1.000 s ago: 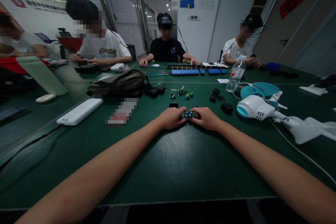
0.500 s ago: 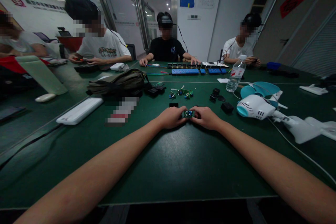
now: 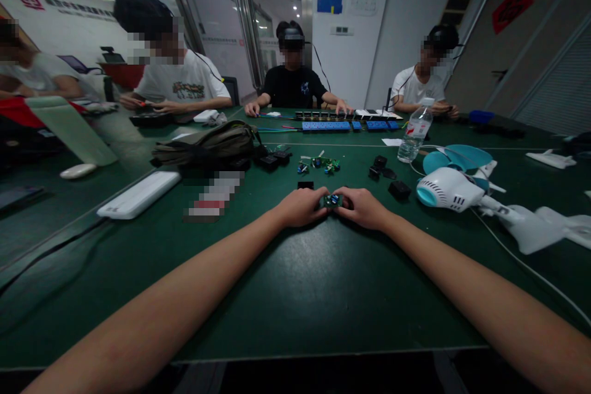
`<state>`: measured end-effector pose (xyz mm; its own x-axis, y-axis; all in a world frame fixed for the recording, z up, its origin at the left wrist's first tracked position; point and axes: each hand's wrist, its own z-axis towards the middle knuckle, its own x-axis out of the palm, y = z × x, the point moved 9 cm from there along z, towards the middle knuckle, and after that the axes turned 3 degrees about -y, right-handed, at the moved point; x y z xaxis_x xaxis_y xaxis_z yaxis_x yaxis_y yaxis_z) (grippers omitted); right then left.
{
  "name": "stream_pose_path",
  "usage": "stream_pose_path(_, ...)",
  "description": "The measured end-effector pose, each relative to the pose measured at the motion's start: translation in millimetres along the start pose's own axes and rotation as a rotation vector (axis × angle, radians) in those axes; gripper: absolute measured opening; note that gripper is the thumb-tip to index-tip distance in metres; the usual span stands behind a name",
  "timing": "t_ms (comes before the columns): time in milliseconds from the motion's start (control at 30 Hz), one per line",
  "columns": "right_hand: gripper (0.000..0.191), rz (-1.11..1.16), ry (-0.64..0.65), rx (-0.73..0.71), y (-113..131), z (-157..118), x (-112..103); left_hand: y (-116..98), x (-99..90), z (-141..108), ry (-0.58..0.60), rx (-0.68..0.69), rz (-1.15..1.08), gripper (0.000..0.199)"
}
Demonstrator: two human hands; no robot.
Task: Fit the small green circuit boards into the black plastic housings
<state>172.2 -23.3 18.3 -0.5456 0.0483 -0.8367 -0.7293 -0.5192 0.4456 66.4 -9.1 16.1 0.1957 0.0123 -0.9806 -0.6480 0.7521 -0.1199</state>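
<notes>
Between my two hands is a small green circuit board (image 3: pixel 333 201) with blue and pale components on it. My left hand (image 3: pixel 305 205) grips its left edge between thumb and fingers. On the opposite edge, my right hand (image 3: pixel 361 207) pinches it the same way. Both hands rest low over the green table, and the curled fingertips are partly hidden. A black plastic block (image 3: pixel 305 185) lies just beyond my left hand. Farther off sits a cluster of similar loose circuit boards (image 3: pixel 318 162). Black plastic housings (image 3: pixel 379 165) and another black block (image 3: pixel 399 189) lie beyond my right hand.
A white and teal fan (image 3: pixel 447 188) lies to the right with its cable, near a water bottle (image 3: pixel 415 132). On the left are a dark bag (image 3: pixel 207 146), a white power bank (image 3: pixel 140 195) and a pale green tumbler (image 3: pixel 71 129). Several people sit around the table.
</notes>
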Motion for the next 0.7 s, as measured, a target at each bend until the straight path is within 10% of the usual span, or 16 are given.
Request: stream_pose_path(700,0.030,-0.123,-0.264,-0.163,6,-1,-17,5,-8.7,-1,-0.065,-0.115,0.123,0.041)
